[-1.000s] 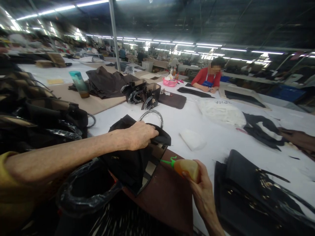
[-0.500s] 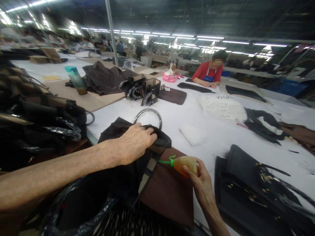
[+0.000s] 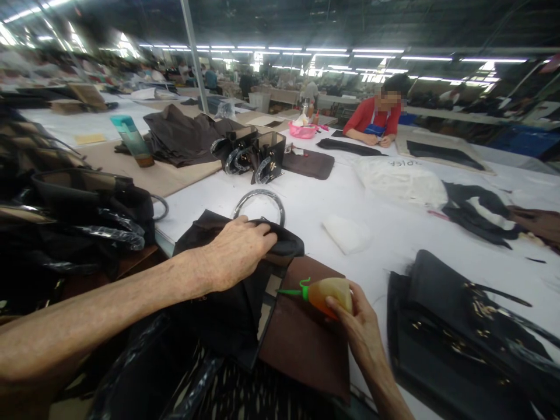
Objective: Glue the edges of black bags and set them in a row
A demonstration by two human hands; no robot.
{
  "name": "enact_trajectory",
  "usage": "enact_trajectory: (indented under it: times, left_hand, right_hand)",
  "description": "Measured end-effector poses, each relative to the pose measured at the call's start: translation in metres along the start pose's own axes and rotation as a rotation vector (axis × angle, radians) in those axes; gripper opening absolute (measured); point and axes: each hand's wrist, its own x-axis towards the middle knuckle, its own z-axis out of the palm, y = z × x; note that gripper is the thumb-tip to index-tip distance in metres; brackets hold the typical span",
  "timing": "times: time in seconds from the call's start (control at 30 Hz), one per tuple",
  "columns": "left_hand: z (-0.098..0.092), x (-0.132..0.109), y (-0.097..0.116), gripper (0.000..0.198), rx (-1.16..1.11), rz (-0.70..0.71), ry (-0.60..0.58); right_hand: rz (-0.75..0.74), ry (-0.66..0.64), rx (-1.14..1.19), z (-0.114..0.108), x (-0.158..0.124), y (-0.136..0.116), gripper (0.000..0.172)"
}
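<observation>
Carrying everything: the broad, flat white worktop spreads beyond both hands' fingers, giving the soft pieces an even support.
Right-side stack: black, smooth flat bags with gold-coloured metal fittings lie to the right of the right fingers, well apart, probably to leave them room.
Bag in hand: a limp black bag of cloth-like material lies tilted beneath the left fingers, its patterned tan-and-black edge towards the right fingers, seemingly to expose that edge.
Brown layer: a matte dark-brown rectangular sheet lies beneath the right fingers, beside the bag's edge, perhaps shielding the worktop.
Left hand: the left hand bends its fingers over the bag's folded rim, apparently to steady it; whether they pinch it I cannot tell.
Right hand: the right hand has its fingers clamped around the bottle.
Ring handle: the black, plastic-wrapped curved handle arches just beyond the left fingers, out of their way.
Bottle: the translucent rounded bottle of amber liquid lies sideways in the right fingers, likely for aiming.
Nozzle: its thin green plastic spout points from the right fingers at the bag's edge; contact is unclear.
</observation>
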Motion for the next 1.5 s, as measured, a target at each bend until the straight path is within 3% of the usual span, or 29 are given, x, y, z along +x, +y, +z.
enact_trajectory:
  times: [0.2, 0.43, 0.67, 0.87, 1.13, 1.5]
  left_hand:
    - [-0.003, -0.005, 0.002, 0.012, 0.013, -0.013, -0.029]
    - [-0.001, -0.018, 0.002, 0.014, -0.019, -0.003, -0.028]
    - [0.001, -0.021, 0.004, 0.016, -0.019, -0.009, 0.012]
    - [0.006, -0.024, 0.005, 0.018, -0.051, -0.011, 0.035]
    - [0.007, -0.028, 0.007, 0.023, -0.09, -0.014, 0.05]
    - [0.021, -0.049, 0.027, 0.026, -0.157, -0.028, 0.101]
  right_hand:
    - [0.029, -0.031, -0.034, 0.0, -0.005, 0.0, 0.047]
    - [-0.111, 0.077, -0.18, 0.003, 0.005, -0.003, 0.045]
    - [-0.101, 0.137, -0.119, 0.009, 0.019, -0.007, 0.052]
    - [-0.098, 0.089, -0.117, 0.011, 0.027, -0.002, 0.05]
    - [-0.023, -0.052, -0.13, 0.0, 0.004, -0.005, 0.043]
    - [0.039, -0.03, -0.155, -0.001, -0.005, -0.009, 0.044]
